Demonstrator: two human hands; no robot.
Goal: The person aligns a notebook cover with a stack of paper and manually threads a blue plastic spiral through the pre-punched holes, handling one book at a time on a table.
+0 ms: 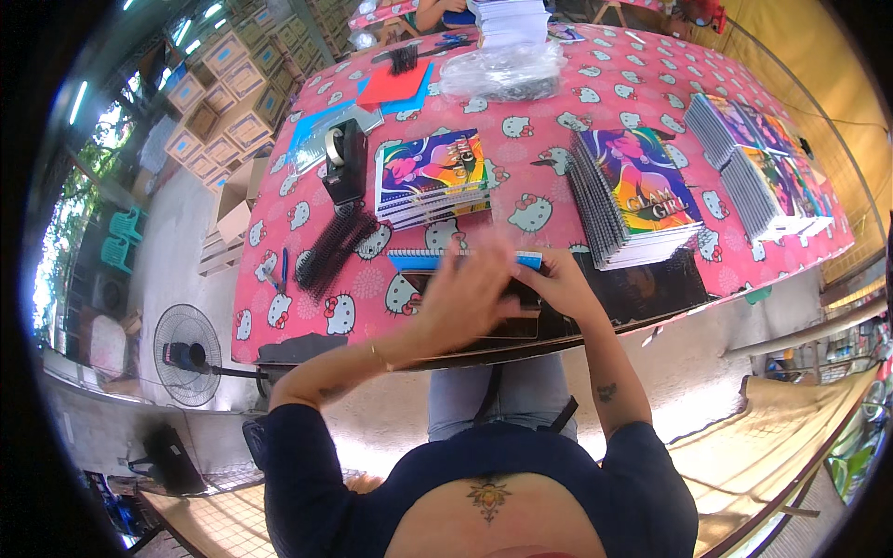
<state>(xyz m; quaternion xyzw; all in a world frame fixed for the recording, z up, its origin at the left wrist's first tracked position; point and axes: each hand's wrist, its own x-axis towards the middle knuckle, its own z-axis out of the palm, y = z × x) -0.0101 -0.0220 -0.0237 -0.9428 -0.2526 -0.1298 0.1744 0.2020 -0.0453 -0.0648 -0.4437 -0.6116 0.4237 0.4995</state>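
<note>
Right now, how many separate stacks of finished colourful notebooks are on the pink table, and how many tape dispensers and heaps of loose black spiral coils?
Colourful notebook stacks: 3, one left of centre, one at centre-right, one at the far right
Tape dispenser: 1
Black spiral coil heaps: 2, near and far
Total: 6

Glossy card covers on the spiral notebooks [433,177], black plastic binding coils [335,249] (ridged), smooth printed vinyl cloth over the worktop [558,102].

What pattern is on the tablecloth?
Pink tablecloth printed with white cartoon cat faces, clearest in the head view.
</note>
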